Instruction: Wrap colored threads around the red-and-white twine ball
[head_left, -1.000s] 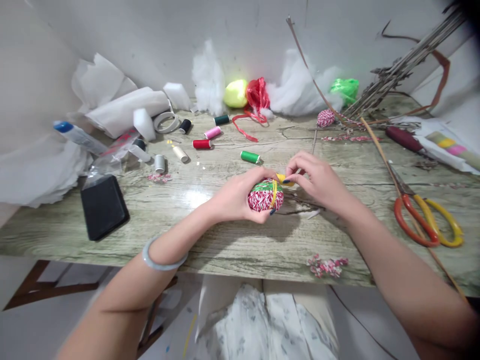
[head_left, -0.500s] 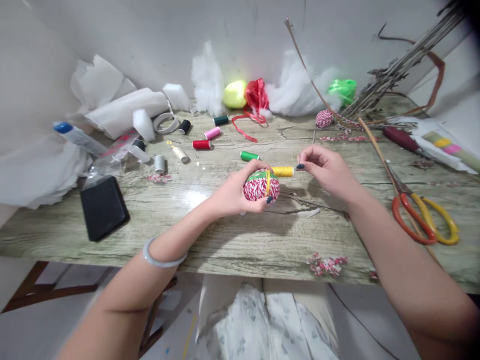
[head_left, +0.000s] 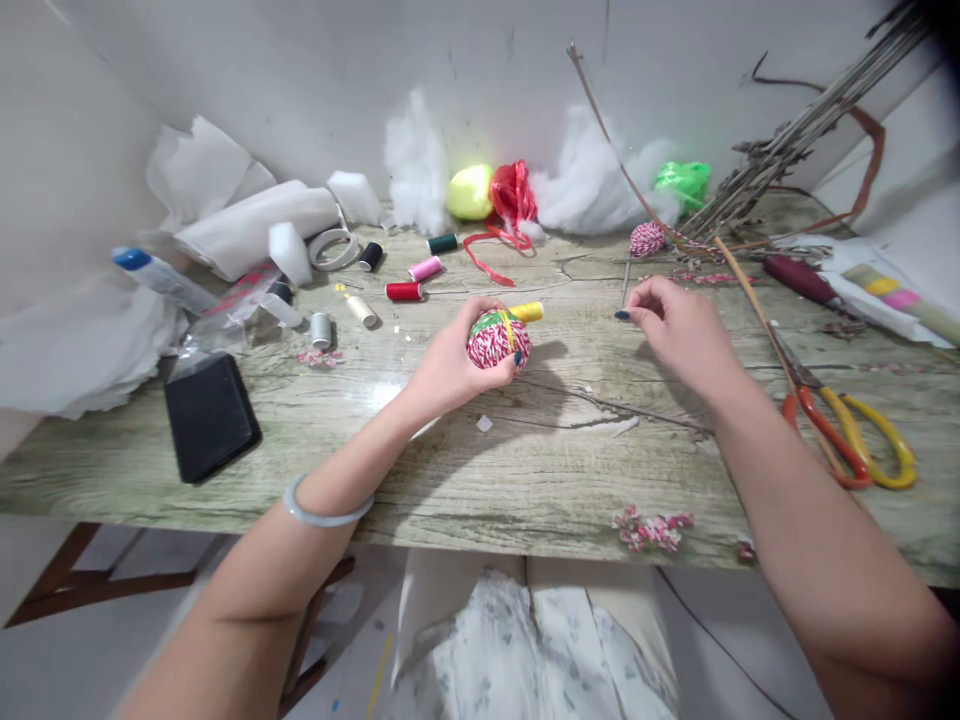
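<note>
My left hand (head_left: 469, 355) is wrapped round a ball of red-and-white twine (head_left: 496, 347), which has green and yellow thread wound over it. A yellow thread spool (head_left: 528, 311) sticks out beyond the ball on its far right side, close against it; whether my fingers grip it too is hidden. To the right, my right hand (head_left: 679, 325) is closed in a pinch, thumb against fingertip, a little above the table. Anything between those fingertips is too fine to make out. Near them lies a thin grey stick (head_left: 625, 282).
Behind the ball are several thread spools, including a red one (head_left: 405, 291). Orange-and-yellow-handled scissors (head_left: 847, 430) lie right, beside a bundle of dry twigs (head_left: 787, 140). White stuffing (head_left: 416, 165) lines the wall. A black phone-like slab (head_left: 211, 415) lies left.
My left hand has moved left and slightly away from me with the ball, and the yellow spool has shifted with it. The green spool is now hidden. My right hand has moved right.
</note>
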